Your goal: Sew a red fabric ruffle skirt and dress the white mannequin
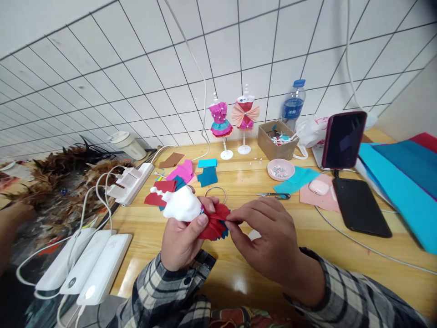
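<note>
My left hand (184,237) is closed around a small white mannequin (182,204), tipped on its side with its neck to the left. A pleated red paper skirt (213,225) with blue paper under it fans out from the mannequin's waist. Thumb and forefinger of my right hand (264,232) pinch the skirt's right edge. Small spring scissors (273,196) lie just beyond my right hand. A metal ring (223,193) rests behind my left hand. Coloured paper pieces, among them a pink one (180,172) and a dark red one (159,193), lie further left.
Two dressed mini mannequins (221,120) stand by the tiled wall, near a cardboard box (278,141) and water bottle (294,105). A pink dish (280,170) holds beads. Phones (362,207) and paper sheets lie right; power banks (104,269) and cables left, beside another person's arm (15,223).
</note>
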A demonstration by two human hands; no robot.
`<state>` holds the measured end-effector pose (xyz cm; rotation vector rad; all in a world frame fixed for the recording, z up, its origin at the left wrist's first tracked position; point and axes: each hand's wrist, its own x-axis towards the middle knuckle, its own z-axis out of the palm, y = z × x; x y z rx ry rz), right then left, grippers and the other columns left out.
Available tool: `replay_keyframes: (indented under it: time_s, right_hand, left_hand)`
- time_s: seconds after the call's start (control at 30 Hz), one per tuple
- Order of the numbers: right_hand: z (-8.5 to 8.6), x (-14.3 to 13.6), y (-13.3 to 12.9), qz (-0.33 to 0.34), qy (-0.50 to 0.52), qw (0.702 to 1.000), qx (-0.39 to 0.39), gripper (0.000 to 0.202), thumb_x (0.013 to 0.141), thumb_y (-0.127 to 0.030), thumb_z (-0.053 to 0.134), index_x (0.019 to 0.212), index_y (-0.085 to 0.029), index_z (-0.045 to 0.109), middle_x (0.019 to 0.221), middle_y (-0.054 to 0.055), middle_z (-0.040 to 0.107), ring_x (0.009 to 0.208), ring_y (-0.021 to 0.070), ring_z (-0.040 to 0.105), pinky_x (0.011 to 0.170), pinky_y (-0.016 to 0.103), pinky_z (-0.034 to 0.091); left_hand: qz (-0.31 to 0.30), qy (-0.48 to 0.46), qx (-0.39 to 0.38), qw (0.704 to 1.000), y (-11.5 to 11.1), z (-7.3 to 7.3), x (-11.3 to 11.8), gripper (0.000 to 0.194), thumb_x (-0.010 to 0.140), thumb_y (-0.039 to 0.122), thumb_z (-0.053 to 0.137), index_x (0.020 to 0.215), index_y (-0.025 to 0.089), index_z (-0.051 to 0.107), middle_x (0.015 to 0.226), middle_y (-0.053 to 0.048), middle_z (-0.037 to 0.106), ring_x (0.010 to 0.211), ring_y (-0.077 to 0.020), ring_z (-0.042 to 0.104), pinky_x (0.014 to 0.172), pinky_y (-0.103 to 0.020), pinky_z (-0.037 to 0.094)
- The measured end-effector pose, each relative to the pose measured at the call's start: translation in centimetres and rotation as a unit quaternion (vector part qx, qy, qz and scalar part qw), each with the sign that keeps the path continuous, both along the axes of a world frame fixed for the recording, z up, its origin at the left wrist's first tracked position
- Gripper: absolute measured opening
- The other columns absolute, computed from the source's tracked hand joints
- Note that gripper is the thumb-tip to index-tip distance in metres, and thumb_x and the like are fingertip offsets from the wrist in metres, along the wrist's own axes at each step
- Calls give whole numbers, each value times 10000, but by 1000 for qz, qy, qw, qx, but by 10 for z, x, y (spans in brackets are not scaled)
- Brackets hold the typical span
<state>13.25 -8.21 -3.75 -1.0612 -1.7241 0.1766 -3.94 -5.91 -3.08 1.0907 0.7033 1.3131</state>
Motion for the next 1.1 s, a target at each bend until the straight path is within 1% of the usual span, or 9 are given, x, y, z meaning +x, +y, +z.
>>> replay_keyframes:
  time_s: [0.07,0.13,0.27,0.37,0.5,0.7,0.83,0.97,1.1]
  right_hand:
    - [2,1,-1,5,-11,1000,-3,30,844,-253,664,844,-227,648,784,-24,705,722,167,604,714,346,409]
    - [4,1,-3,20,-13,1000,-2,87,849,-282,666,916,-228,668,846,-10,716,757,171,616,730,347,425]
    - [5,1,-6,29,5,999,16,236,834,-314,697,1036,-196,667,913,33,695,830,170,619,744,315,465]
    - [0,-2,-5,12,-17,999,28,227,820,-338,719,992,-196,675,881,32,687,787,168,609,719,307,470]
    - [-2,-2,-5,2,-25,999,29,94,846,-275,685,921,-219,687,828,9,694,722,150,602,680,295,460]
    - [0,-1,-5,28,0,999,-25,190,867,-372,648,937,-206,709,842,31,710,758,156,635,676,287,485]
    - [-3,-1,-3,13,-21,1000,0,106,888,-298,628,915,-231,704,835,13,717,723,136,629,660,273,471]
    - [-1,0,-3,13,-37,999,18,70,884,-232,622,904,-234,689,832,-2,711,728,129,622,680,270,465]
    - [0,3,-3,-4,-58,998,24,62,878,-220,611,878,-225,673,821,-6,700,735,132,620,682,267,462]
  left_hand:
    - [12,9,6,1000,-1,0,0,123,802,210,738,904,180,678,848,-21,611,1002,-161,619,929,-270,520]
    - [31,8,20,999,-1,1,1,130,797,212,743,905,189,673,833,-14,605,988,-161,623,923,-279,521]
    - [64,-15,27,997,-1,4,1,246,787,210,752,1004,230,638,825,1,603,967,-168,633,913,-317,530]
    - [62,-20,22,998,-2,3,3,280,792,203,746,1039,244,622,827,6,603,961,-158,631,908,-309,531]
    - [62,-2,33,998,-4,3,6,173,799,206,738,947,213,649,838,-1,606,995,-157,622,934,-284,516]
    - [62,-4,16,998,-6,5,7,223,785,215,753,978,246,645,837,10,608,990,-164,622,945,-311,517]
    - [58,-2,24,998,-7,4,5,250,806,190,733,1028,259,643,853,12,616,1004,-146,614,948,-274,507]
    - [54,8,30,998,-8,2,4,310,819,203,722,1099,282,614,842,16,619,991,-153,618,955,-297,499]
    - [63,38,29,997,-8,1,4,230,791,207,746,995,242,645,853,4,618,999,-169,610,989,-325,471]
